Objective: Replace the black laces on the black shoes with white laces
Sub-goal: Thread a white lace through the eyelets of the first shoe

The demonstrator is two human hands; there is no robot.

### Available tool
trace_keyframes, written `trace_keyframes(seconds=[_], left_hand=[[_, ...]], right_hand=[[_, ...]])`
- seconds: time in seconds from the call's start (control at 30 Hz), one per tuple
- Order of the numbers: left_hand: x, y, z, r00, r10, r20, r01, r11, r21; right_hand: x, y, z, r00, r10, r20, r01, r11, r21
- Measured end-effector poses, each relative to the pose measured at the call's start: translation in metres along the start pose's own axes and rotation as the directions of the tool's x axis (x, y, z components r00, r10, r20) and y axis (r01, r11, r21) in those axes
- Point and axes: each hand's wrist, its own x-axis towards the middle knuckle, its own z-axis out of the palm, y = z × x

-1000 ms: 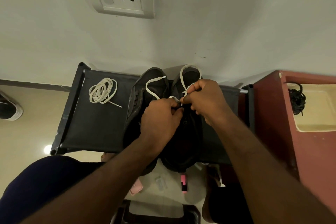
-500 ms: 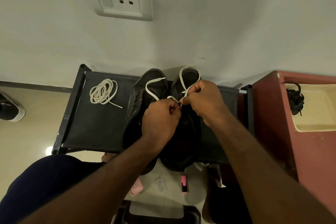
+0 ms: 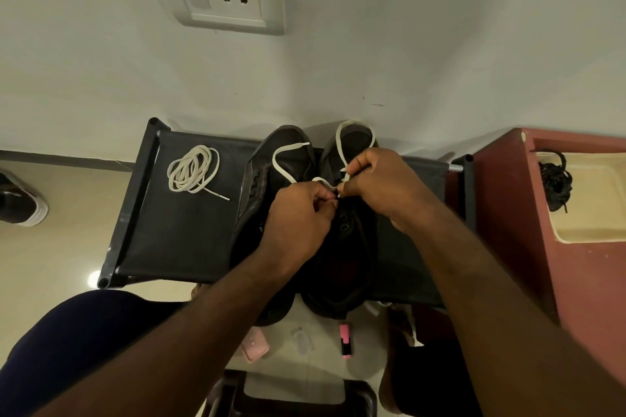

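White lace (image 3: 284, 164) pinched by both hands over shoe (image 3: 345, 247).

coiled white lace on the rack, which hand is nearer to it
Left. The left hand is over the shoes, to the right of the coiled white lace, not touching it. The right hand is farther right, beyond the left hand. Both pinch the other white lace.

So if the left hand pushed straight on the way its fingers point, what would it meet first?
Probably the right hand, just ahead of the left hand and nearly touching; both pinch the white lace. Depth between them is unclear.
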Motion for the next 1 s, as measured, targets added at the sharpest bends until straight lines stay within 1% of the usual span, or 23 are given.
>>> trace_keyframes(seconds=[0.1,0.13,0.2,0.33,0.4,0.57,0.67,0.8,0.93,1.0], left_hand=[[-0.001,0.001,0.004,0.999,0.024,-0.029,-0.020,0.991,0.136],[-0.001,0.002,0.005,0.999,0.023,-0.033,-0.017,0.985,0.172],[-0.002,0.003,0.006,0.999,0.012,-0.046,-0.003,0.982,0.188],[-0.003,0.005,0.006,0.997,-0.008,-0.078,0.019,0.990,0.142],[-0.003,0.004,0.007,0.997,-0.016,-0.072,0.025,0.990,0.136],[-0.003,0.003,0.007,0.996,-0.009,-0.087,0.022,0.989,0.148],[-0.004,0.004,0.007,0.995,-0.002,-0.099,0.015,0.992,0.129],[-0.003,0.002,0.006,0.998,0.010,-0.065,-0.004,0.995,0.098],[0.001,-0.002,0.001,1.000,0.016,-0.005,-0.016,1.000,0.003],[0.001,-0.002,0.001,1.000,0.016,-0.004,-0.016,1.000,-0.006]], right_hand=[[0.002,0.003,0.005,0.992,-0.120,-0.049,0.110,0.979,-0.172],[0.002,0.004,0.006,0.989,-0.143,-0.037,0.133,0.970,-0.201],[0.002,0.004,0.003,0.986,-0.167,0.004,0.164,0.964,-0.210],[0.002,0.004,-0.007,0.978,-0.175,0.117,0.194,0.964,-0.182],[0.003,0.003,-0.009,0.970,-0.196,0.145,0.229,0.937,-0.264],[0.002,0.002,-0.004,0.947,-0.275,0.168,0.322,0.809,-0.491],[0.003,0.005,-0.004,0.934,-0.306,0.187,0.356,0.735,-0.577],[-0.002,0.005,-0.004,0.922,-0.321,0.218,0.385,0.685,-0.619],[-0.002,0.007,-0.003,0.909,-0.355,0.219,0.411,0.669,-0.619],[0.001,0.009,-0.004,0.897,-0.370,0.241,0.436,0.663,-0.608]])
